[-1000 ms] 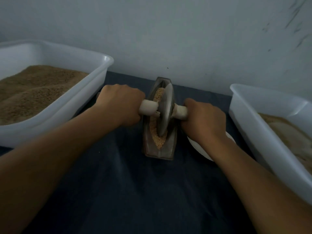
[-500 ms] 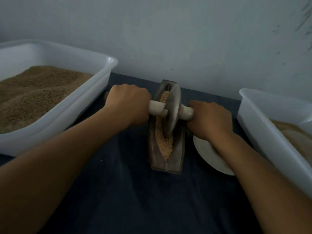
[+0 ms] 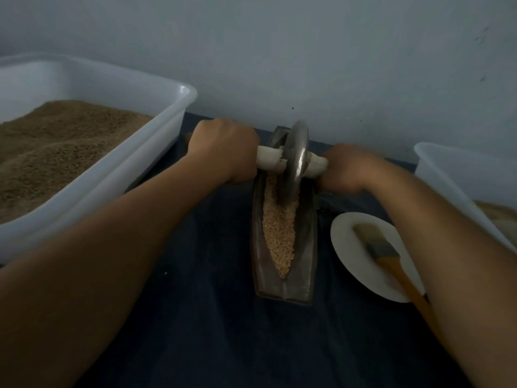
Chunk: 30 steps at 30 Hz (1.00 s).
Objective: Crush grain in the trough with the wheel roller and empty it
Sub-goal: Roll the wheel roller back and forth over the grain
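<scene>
Sitting at the left, a white tub (image 3: pixel 167 130) is holding brown grain. Centred on the dark cloth (image 3: pixel 209 331), the trough (image 3: pixel 306 247) is cradling pale grain (image 3: pixel 279 233). The wheel roller (image 3: pixel 296 161) is standing in its far end, left hand (image 3: pixel 223 152) and right hand (image 3: pixel 347 169) gripping its handles. A brush (image 3: pixel 383 247) is lying on a plate (image 3: pixel 352 259).

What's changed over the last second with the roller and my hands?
The metal wheel roller has rolled away from you, from mid-trough to the far end of the dark boat-shaped trough, baring more of the tan grain near you. The left hand and right hand went with it and keep gripping the pale handle ends. Nothing was let go. Trough, white plate and wooden-handled brush look unmoved.
</scene>
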### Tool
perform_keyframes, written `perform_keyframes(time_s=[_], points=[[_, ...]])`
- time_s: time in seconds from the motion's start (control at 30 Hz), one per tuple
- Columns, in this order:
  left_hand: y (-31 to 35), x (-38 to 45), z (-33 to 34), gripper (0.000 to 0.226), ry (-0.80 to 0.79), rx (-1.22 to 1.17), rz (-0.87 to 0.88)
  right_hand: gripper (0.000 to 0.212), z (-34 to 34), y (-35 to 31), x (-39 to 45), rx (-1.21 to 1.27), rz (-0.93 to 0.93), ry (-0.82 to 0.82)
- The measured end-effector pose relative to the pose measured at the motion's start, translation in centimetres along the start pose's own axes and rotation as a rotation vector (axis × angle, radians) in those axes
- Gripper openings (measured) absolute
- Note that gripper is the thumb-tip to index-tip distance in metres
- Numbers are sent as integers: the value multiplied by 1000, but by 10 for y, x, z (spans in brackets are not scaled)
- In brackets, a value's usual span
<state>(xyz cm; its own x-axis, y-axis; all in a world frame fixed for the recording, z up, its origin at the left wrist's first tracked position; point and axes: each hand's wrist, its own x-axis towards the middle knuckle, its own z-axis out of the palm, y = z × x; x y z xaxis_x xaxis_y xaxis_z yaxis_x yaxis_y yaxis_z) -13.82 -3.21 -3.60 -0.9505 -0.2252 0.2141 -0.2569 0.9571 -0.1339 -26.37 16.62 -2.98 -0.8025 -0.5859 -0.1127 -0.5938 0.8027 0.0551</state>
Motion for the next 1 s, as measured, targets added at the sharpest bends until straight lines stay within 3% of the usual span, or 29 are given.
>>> perform_keyframes(time_s=[0.13,0.33,0.43,0.8,1.0], points=[[-1,-12,-2,26,-38,-23,9,22,8,-5,-20,-77,2,189],[1,-42,-10,28,-49,-30,34,20,29,-19,-68,-86,8,595],[0,-62,-13,28,-53,-40,56,35,39,-28,-94,-89,-20,725],[0,-88,-20,25,-55,-51,48,44,40,-33,-126,-78,-94,759],[2,-64,-13,24,-26,-17,33,28,39,-23,-92,-100,20,611]])
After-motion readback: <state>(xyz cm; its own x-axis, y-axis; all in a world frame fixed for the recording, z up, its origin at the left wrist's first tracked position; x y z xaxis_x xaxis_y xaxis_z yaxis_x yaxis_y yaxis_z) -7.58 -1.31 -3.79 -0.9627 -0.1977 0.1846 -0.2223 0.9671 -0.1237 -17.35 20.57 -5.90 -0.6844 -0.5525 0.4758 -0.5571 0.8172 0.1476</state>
